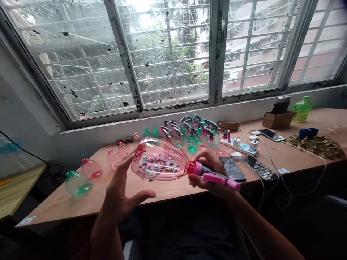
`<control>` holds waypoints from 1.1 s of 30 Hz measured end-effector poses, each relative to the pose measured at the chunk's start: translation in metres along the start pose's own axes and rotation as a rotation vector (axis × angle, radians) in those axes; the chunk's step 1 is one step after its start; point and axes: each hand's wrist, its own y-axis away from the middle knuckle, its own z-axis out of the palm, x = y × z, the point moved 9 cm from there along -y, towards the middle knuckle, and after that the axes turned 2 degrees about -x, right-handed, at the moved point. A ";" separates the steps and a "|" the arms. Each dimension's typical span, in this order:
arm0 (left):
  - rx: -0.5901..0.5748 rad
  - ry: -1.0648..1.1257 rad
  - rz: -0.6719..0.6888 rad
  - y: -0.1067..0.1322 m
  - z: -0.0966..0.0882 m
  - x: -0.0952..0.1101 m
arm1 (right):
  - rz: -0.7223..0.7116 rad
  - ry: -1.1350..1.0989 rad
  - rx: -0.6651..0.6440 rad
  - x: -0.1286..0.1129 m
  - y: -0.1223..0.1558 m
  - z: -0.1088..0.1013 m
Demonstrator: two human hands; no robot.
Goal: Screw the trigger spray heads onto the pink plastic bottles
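A see-through pink spray bottle (162, 162) lies sideways in the air above the table, its base to the left. My right hand (208, 171) is closed round its neck and the pink and black spray head (217, 176). My left hand (119, 191) is open at the base end, thumb stretched out below the bottle and fingers reaching up beside it. Whether those fingers touch the bottle I cannot tell. Through the plastic, several pink, black and green spray heads show. On the left of the table stand a green bottle (78, 184) and a pink bottle (92, 169) without spray heads.
Several bottles with spray heads (192, 139) crowd the table's back. To the right lie phones (233, 169), a power strip (241, 146), white cables and a heap of brass-coloured parts (316, 146). Another person's hand (337, 137) rests at the far right. Windows line the wall.
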 end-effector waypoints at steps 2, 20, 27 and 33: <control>0.026 0.023 -0.057 0.001 -0.004 -0.008 | -0.004 0.023 -0.016 0.007 -0.002 0.001; -0.037 -0.012 -0.314 -0.023 0.034 -0.094 | 0.175 -0.041 0.090 0.079 -0.042 -0.046; 0.108 0.189 -0.428 -0.026 0.047 -0.104 | 0.219 -0.040 0.132 0.082 -0.050 -0.049; 0.078 0.077 -0.211 -0.023 0.036 -0.068 | 0.172 -0.055 0.100 0.058 -0.042 -0.040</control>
